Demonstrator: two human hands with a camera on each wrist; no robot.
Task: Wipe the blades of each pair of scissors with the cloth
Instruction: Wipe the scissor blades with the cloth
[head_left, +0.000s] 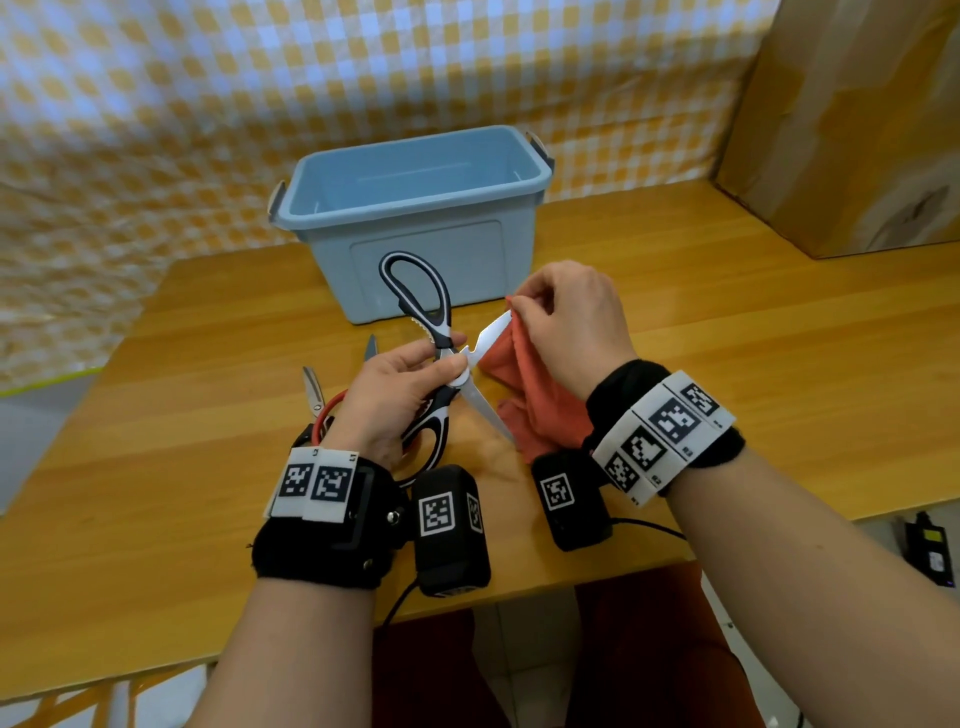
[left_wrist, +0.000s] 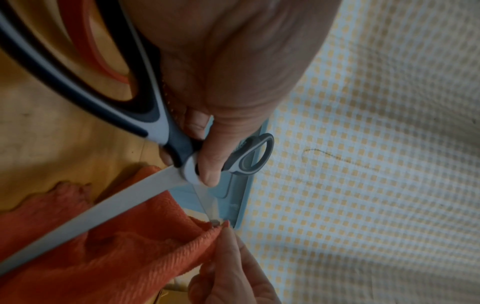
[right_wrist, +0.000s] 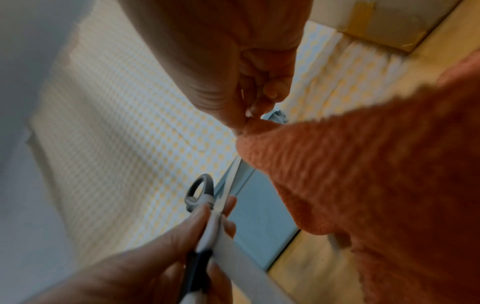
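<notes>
Holding the black-and-white scissors at the pivot, the left hand has thumb and fingers curled around the joint, above the wooden table. The blades stand wide open in an X. The near blade points toward the person and to the right; the far blade points away and to the right, straight to the right hand. This hand pinches the orange cloth around the tip of the far blade, fingers closed on the fabric, and the rest of the cloth hangs down to the table. So the long axis of this blade runs from the left hand to the right hand, and I judge the wipe must follow this line. A second pair with red handles lies on the table under the left hand. Behind stands a blue bin.
</notes>
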